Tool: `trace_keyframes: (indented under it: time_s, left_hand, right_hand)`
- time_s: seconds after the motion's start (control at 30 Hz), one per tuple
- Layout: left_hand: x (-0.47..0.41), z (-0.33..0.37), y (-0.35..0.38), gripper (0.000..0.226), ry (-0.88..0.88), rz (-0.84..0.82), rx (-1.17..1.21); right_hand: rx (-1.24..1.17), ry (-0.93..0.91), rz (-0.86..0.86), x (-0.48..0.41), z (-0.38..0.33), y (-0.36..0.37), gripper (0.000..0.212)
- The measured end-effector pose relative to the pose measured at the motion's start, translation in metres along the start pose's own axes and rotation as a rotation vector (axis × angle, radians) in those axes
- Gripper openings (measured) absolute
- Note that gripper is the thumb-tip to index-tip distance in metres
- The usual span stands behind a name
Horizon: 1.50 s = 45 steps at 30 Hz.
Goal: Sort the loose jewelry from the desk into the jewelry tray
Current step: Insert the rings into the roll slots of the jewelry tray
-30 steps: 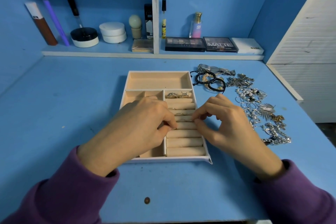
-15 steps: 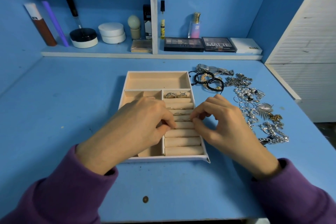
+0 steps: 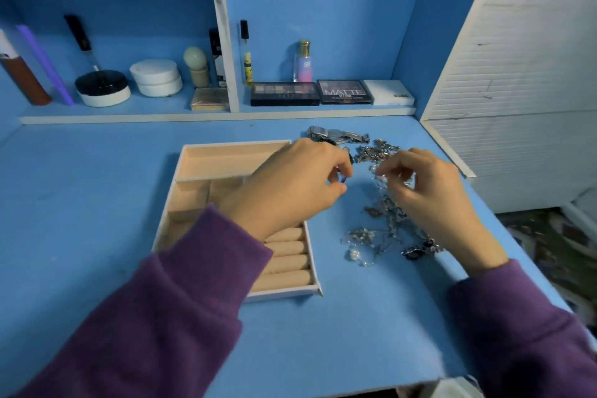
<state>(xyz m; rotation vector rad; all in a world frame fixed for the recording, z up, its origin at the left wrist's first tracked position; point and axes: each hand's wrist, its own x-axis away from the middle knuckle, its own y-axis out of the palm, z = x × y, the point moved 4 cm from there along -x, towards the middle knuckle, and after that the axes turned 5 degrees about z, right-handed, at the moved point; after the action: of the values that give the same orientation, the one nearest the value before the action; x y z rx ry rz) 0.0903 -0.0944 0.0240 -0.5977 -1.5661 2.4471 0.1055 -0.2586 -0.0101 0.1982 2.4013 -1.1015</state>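
The left grip [image 3: 290, 187] and right grip [image 3: 433, 197] hover, fingers curled, over the shiny silver jewelry pile [image 3: 386, 212] beside the beige tray [image 3: 226, 158]. Blur hides any hold.

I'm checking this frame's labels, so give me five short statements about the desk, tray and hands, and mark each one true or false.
1. The loose jewelry lies to the right of the jewelry tray. True.
2. Both hands rest flat inside the tray. False: the left hand and right hand reach, fingers curled, to the loose jewelry beside it.
3. The metal watch lies inside the tray. False: it lies on the desk, at the far end of the loose jewelry.
4. The left sleeve is purple. True.
5. The MATTE palette sits beside the tray. False: it is on the back shelf.
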Motion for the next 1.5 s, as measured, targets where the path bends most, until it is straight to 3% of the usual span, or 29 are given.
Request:
trace_keyframes:
  time_s: [0.1,0.27,0.47,0.87,1.03,1.2,1.5]
  left_hand:
    - [-0.026,0.007,0.025,0.023,0.033,-0.076,-0.023]
    - [-0.043,0.012,0.051,0.046,0.075,-0.203,-0.114]
    - [-0.042,0.009,0.054,0.053,0.101,-0.211,-0.185]
    - [-0.034,-0.009,0.035,0.015,0.044,-0.135,-0.137]
    - [-0.034,-0.011,0.040,0.032,0.050,-0.196,-0.133]
    - [-0.036,-0.011,0.041,0.023,0.029,-0.194,-0.093]
    - [-0.038,-0.013,0.044,0.017,-0.030,-0.195,0.005]
  right_hand:
    - [0.109,0.036,0.039,-0.001,0.022,-0.003,0.027]
    - [0.187,0.033,0.019,0.002,0.029,0.004,0.027]
    - [0.227,0.045,0.001,0.002,0.028,0.005,0.028]
    - [0.115,-0.031,-0.116,0.007,0.014,0.011,0.031]
    - [0.245,-0.044,-0.065,0.008,0.017,0.006,0.016]
    - [0.304,-0.032,-0.131,0.010,0.019,0.006,0.017]
    - [0.196,0.051,-0.206,0.009,0.019,0.007,0.016]
